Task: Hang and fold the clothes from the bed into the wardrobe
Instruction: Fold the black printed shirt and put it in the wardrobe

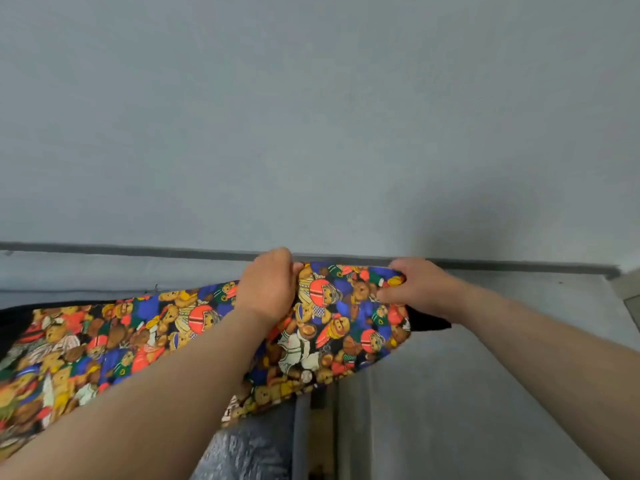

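Note:
A bright garment printed with teddy bears (339,327) is stretched out in front of me, above the grey bed (467,393). My left hand (268,289) grips its upper edge near the middle. My right hand (415,287) pinches the same edge at the right end. The cloth trails down and to the left, under my left forearm. A black piece (429,322) shows behind the garment's right end; what it belongs to I cannot tell.
A plain grey wall (311,116) fills the upper half of the view, with a dark ledge (138,251) running across it. Below my arms are blue jeans (249,445). No wardrobe is in view.

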Available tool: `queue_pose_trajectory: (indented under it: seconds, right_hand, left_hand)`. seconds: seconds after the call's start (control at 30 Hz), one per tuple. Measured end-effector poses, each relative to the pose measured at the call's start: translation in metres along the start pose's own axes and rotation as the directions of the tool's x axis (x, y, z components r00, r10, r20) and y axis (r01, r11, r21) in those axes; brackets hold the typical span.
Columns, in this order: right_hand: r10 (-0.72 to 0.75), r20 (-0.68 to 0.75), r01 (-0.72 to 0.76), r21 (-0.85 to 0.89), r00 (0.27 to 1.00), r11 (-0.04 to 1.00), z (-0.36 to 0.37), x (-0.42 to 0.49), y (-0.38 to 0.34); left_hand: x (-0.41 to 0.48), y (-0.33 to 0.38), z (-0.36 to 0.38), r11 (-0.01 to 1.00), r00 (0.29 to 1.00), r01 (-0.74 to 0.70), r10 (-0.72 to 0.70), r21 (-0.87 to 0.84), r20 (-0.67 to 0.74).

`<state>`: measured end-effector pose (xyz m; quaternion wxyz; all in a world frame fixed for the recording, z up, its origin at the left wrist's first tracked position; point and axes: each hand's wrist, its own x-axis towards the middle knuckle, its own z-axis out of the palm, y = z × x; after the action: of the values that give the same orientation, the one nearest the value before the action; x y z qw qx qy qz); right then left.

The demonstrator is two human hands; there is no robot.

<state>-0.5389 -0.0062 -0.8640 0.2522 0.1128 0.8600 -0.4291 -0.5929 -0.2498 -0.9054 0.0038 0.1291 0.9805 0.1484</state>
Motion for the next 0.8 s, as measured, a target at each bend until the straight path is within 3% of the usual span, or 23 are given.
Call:
queue_pose_trajectory:
  seconds: [0.07,0.13,0.2,0.23,0.27,0.3,0.33,0.37,0.4,0.43,0.47,0.53,0.63,0.8]
  right_hand:
    - [0.031,-0.009,-0.032,-0.106,0.999,0.994,-0.031,0.004,-0.015]
    - [0.059,-0.042,-0.061,-0.049,0.997,0.997,-0.05,0.002,-0.027]
    - [0.117,0.003,-0.116,0.125,0.993,0.985,-0.058,-0.003,-0.042]
    - [0.145,0.057,-0.154,0.216,0.988,0.964,-0.059,-0.007,-0.051]
    - [0.16,0.116,-0.188,0.294,0.98,0.937,-0.059,-0.012,-0.06]
    - [0.15,0.174,-0.206,0.371,0.973,0.906,-0.057,-0.017,-0.071]
    - [0.117,0.234,-0.215,0.453,0.965,0.865,-0.052,-0.022,-0.082]
    - [0.061,0.3,-0.221,0.536,0.952,0.815,-0.043,-0.027,-0.094]
    - [-0.012,0.369,-0.23,0.602,0.929,0.764,-0.029,-0.032,-0.108]
    - [-0.082,0.433,-0.241,0.639,0.898,0.731,-0.01,-0.039,-0.125]
    - [-0.136,0.483,-0.25,0.649,0.865,0.719,0.013,-0.045,-0.142]
    - [-0.168,0.513,-0.245,0.64,0.841,0.729,0.066,-0.05,-0.173]
    - [-0.153,0.514,-0.256,0.635,0.844,0.729,0.154,-0.061,-0.213]
    - [-0.15,0.561,-0.31,0.639,0.814,0.704,0.305,-0.1,-0.272]
  left_hand:
    - [0.023,0.005,0.002,0.993,0.998,-0.044,0.04,0.107,0.04]
    - [0.027,0.011,0.0,0.985,0.998,-0.051,0.056,0.162,-0.032]
    - [0.014,0.028,-0.011,0.999,0.976,-0.009,0.02,0.051,-0.217]
    - [0.003,0.038,-0.015,0.997,0.968,0.034,-0.05,-0.069,-0.246]
    - [-0.009,0.052,-0.025,0.958,0.968,0.117,-0.169,-0.263,-0.187]
    - [-0.022,0.063,-0.035,0.833,0.954,0.259,-0.299,-0.488,-0.005]
    - [-0.032,0.074,-0.051,0.576,0.9,0.423,-0.358,-0.699,0.25]
    - [-0.042,0.076,-0.067,0.22,0.823,0.553,-0.294,-0.804,0.486]
    - [-0.048,0.072,-0.084,-0.112,0.77,0.611,-0.147,-0.784,0.621]
    - [-0.054,0.06,-0.099,-0.319,0.756,0.609,-0.045,-0.726,0.653]
    - [-0.06,0.043,-0.113,-0.46,0.762,0.575,0.0,-0.676,0.648]
    - [-0.077,0.003,-0.145,-0.595,0.775,0.482,-0.053,-0.643,0.63]
    - [-0.12,-0.065,-0.165,-0.619,0.766,0.388,-0.196,-0.683,0.612]
    - [-0.227,-0.193,-0.187,-0.674,0.693,0.244,-0.381,-0.697,0.611]
